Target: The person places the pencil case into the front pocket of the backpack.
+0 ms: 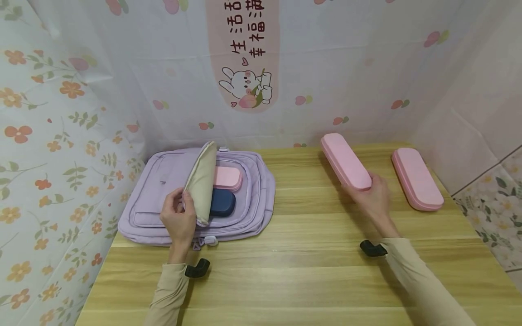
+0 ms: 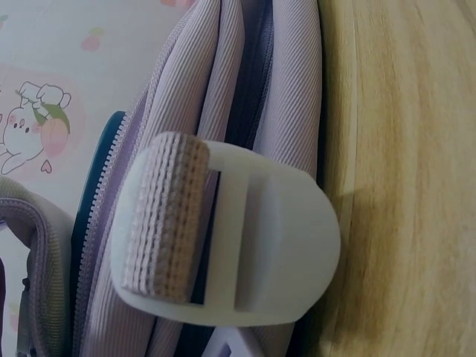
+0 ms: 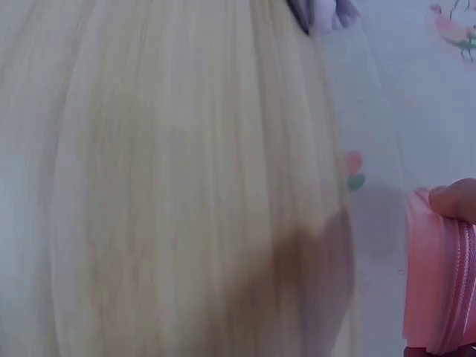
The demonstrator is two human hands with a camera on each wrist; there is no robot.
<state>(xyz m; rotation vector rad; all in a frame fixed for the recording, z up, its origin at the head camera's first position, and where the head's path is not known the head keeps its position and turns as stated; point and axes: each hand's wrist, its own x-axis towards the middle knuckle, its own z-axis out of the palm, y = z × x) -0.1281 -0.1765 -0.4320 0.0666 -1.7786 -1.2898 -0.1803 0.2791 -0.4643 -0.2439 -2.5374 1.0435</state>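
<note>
A lavender backpack lies flat at the left of the table. My left hand pinches the edge of its front pocket flap and holds it up, cream lining showing. Inside the open pocket sit a pink case and a dark blue case, each partly hidden by the flap. At the right, my right hand grips the near end of a pink zippered pencil case, which is tilted with its far end raised. In the right wrist view, a thumb presses on this pencil case.
Another pink pencil case lies near the table's right edge. A white buckle hangs at the backpack's side in the left wrist view. Printed curtains enclose the wooden table at the back and sides.
</note>
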